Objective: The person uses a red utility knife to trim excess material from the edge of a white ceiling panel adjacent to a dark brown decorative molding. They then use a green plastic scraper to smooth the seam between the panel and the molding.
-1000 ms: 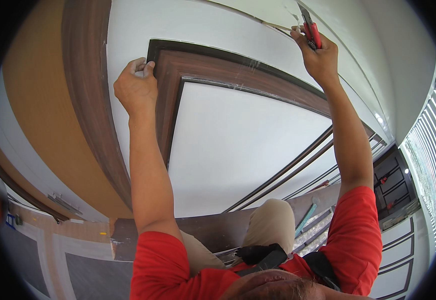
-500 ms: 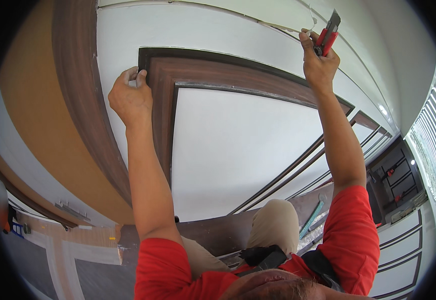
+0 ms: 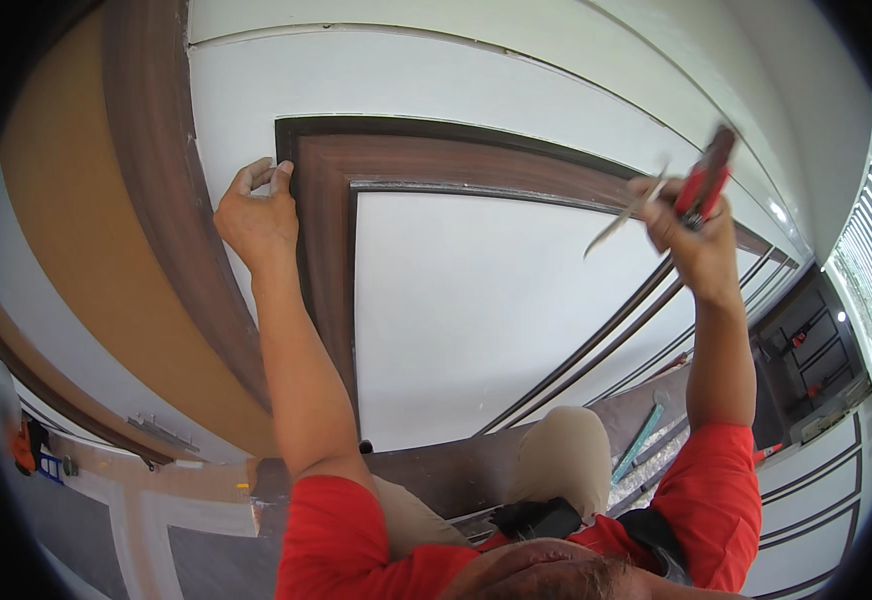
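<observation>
The thin pale strip and red knife, at the right of the brown frame, are gripped by the right hand, seemingly for strip handling that next needs blade care, while the left hand, nearly pinched, contents unclear, meets the frame's upper-left corner.

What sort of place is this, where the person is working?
Probably an indoor space being fitted out or renovated. The white wall panel has brown moulding, the right grip holds a red-handled tool, blurred here, and the floor is patchy grey and tan.
</observation>
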A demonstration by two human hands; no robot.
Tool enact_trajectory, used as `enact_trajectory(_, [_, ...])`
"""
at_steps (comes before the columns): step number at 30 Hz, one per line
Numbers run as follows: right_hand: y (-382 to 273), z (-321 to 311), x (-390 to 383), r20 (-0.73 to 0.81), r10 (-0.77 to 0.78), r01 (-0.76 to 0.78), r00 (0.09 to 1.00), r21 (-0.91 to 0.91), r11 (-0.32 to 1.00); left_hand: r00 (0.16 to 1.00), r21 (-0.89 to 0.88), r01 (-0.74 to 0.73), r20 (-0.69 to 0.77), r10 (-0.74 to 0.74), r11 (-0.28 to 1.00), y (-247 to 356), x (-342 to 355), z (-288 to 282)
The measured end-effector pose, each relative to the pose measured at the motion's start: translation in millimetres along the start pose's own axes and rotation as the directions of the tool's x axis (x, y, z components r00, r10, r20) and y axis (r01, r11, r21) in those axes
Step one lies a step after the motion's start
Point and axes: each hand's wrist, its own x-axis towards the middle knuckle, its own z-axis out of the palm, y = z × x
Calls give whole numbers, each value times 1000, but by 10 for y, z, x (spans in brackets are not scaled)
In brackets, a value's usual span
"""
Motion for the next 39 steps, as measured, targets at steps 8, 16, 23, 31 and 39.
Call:
enact_trajectory(8, [205, 287, 42, 298, 91, -75, 950, -63, 995, 1000, -73, 18, 5, -18, 997, -64, 18, 69])
enact_trajectory(16, [-36, 765, 519, 162, -204, 222, 966, -104, 970, 998, -78, -36, -50, 32, 996, -41, -46, 88])
enact_trajectory(23, [-432, 1394, 1131, 261, -608, 642, 750, -509, 573, 999, -114, 20, -32, -23, 993, -8, -62, 31])
enact_trajectory(31, [-767, 2036, 1546, 240, -859, 758, 452, -612, 227, 998, -213, 30, -46, -41, 977, -148, -44, 93])
enact_trajectory(39, [-912, 2091, 1657, 263, -812, 748, 521, -598, 286, 997, -164, -2, -80, -12, 986, -175, -37, 53])
